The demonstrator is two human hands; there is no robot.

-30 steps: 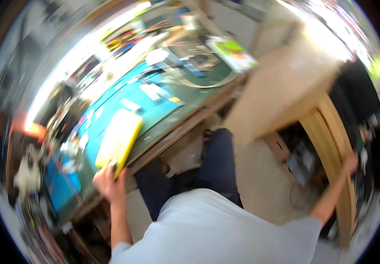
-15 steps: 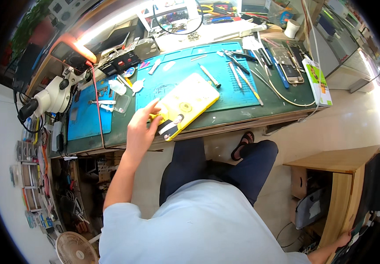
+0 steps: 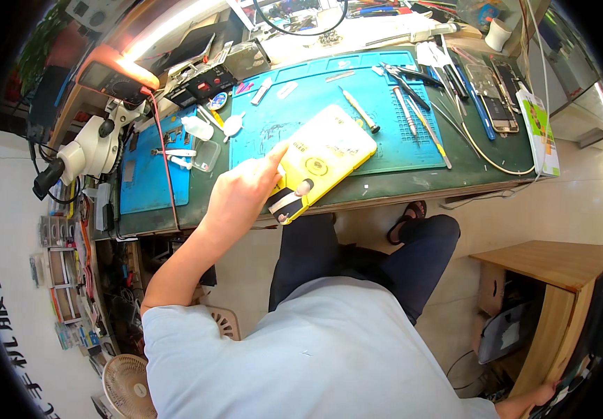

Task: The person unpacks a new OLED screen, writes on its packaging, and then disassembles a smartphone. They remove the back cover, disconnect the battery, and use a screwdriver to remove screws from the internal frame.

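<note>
My left hand (image 3: 245, 195) is on a flat yellow box (image 3: 333, 150) with a printed figure, at the front edge of the green bench; the index finger lies over its top, the others curl at its left side. The box overlaps a turquoise work mat (image 3: 291, 94), near a small screwdriver (image 3: 359, 110) and black pliers (image 3: 407, 89). My right hand (image 3: 535, 397) is low at the far right, beside a wooden cabinet (image 3: 553, 265), fingers bent on something dark that I cannot make out.
On the bench (image 3: 217, 216) stand a microscope (image 3: 92, 150), an orange multimeter (image 3: 116, 77), a black boxy device (image 3: 193, 87) and a second blue mat (image 3: 148, 188). Opened phones (image 3: 498, 112), cables and a green-white package (image 3: 540, 133) are at right. A fan (image 3: 127, 384) stands lower left.
The view steadies and shifts slightly. My left index finger has reached further over the yellow box, which sits a little farther right in view. My right hand stays low beside the cabinet.
</note>
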